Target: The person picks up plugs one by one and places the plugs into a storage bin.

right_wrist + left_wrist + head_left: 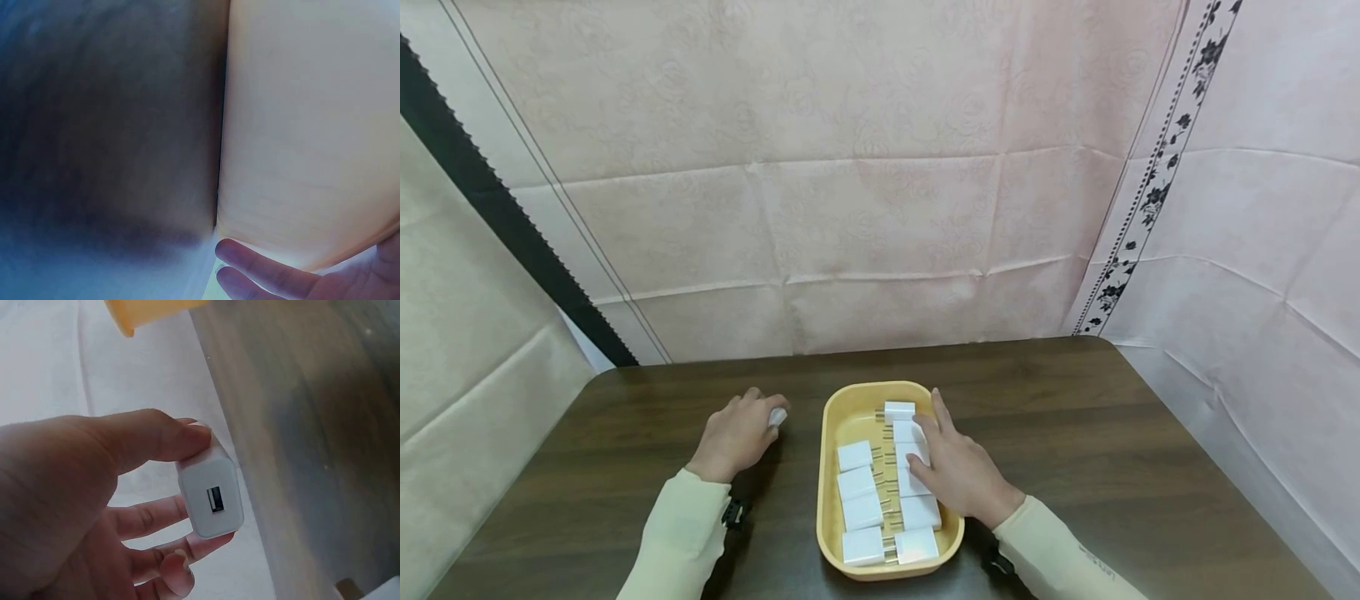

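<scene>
My left hand point(739, 433) pinches a white USB charger point(215, 494) between thumb and fingers, left of the yellow tray point(829, 467). In the left wrist view the charger's USB port faces the camera. Over the tray's right side reaches my right hand point(966, 471), its fingers spread and overlapping the right column of white chargers point(907, 432). A left column of chargers point(853, 483) lies in the same tray. Prongs of both columns point toward the middle. The right wrist view shows the fingertips point(234, 253) beside the tray's outer wall point(306, 156).
The tray stands on a dark brown wooden table point(1045, 392) with rounded far corners. Pale cloth point(880, 217) hangs behind the table and along both sides. A black strip point(505, 208) crosses the cloth at left, and a floral band point(1150, 200) runs down it at right.
</scene>
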`<action>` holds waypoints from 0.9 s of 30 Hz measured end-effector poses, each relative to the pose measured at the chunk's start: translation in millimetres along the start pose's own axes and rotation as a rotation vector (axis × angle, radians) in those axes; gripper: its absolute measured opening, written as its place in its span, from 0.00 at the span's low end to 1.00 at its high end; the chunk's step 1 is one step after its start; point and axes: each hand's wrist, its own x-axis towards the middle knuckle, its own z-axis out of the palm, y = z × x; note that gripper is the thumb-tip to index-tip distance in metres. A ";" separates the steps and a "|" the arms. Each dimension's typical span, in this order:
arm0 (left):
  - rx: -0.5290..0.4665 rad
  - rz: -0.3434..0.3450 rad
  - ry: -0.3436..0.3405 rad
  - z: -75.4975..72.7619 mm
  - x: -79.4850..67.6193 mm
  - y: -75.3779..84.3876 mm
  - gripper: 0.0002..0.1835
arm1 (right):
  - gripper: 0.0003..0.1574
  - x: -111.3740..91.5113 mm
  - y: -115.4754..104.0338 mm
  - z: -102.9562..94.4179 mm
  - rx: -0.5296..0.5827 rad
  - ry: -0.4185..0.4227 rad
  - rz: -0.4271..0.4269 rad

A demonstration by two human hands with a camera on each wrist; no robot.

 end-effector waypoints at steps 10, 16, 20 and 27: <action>0.008 0.075 0.077 -5.9 -0.1 13.3 0.16 | 0.38 0.3 -1.1 -1.5 0.001 0.003 -0.002; 0.015 0.112 0.119 -11.2 -1.5 22.0 0.16 | 0.38 1.7 -2.5 -1.9 -0.020 0.006 0.009; -0.001 0.126 0.123 -13.7 -3.4 28.5 0.17 | 0.38 1.3 -2.9 -1.7 -0.011 -0.005 0.014; -0.001 0.175 0.169 -17.1 -7.6 42.2 0.18 | 0.39 0.7 -2.6 -1.1 -0.015 -0.001 0.004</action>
